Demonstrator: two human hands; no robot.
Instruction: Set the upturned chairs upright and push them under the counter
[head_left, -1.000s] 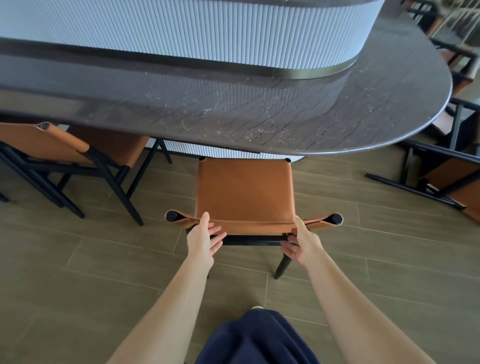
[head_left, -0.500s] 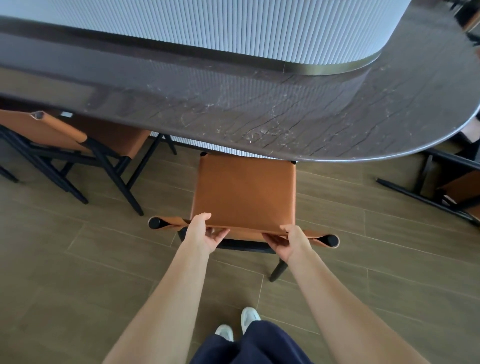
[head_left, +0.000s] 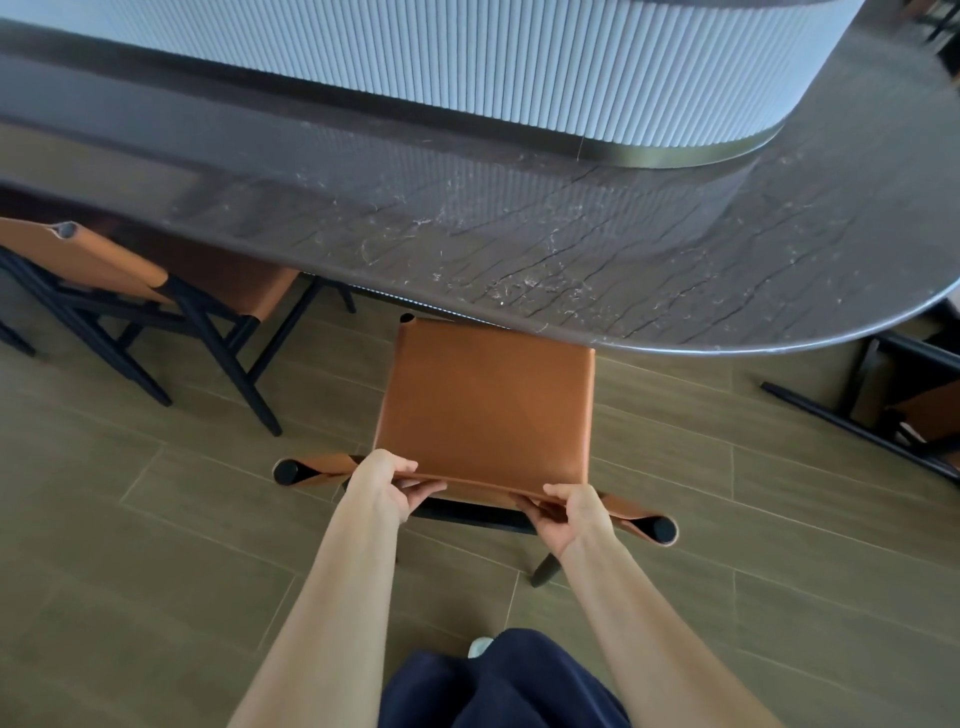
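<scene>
A tan leather chair (head_left: 485, 402) with a black frame stands upright in front of me, its seat front just under the edge of the dark stone counter (head_left: 597, 270). My left hand (head_left: 389, 486) grips the top of the backrest on the left side, fingers curled under the leather. On the right side my right hand (head_left: 574, 512) grips the same backrest edge. The chair's front legs are hidden beneath the seat and counter.
A second tan chair (head_left: 156, 275) stands upright at the left, partly under the counter. Another chair (head_left: 904, 410) lies tipped on the floor at the right edge, black legs showing. A ribbed white wall (head_left: 467, 67) rises behind the counter. The floor is wood-look tile.
Both hands have closed round the backrest top and the chair has slid a little forward, towards the counter. My view has moved closer.
</scene>
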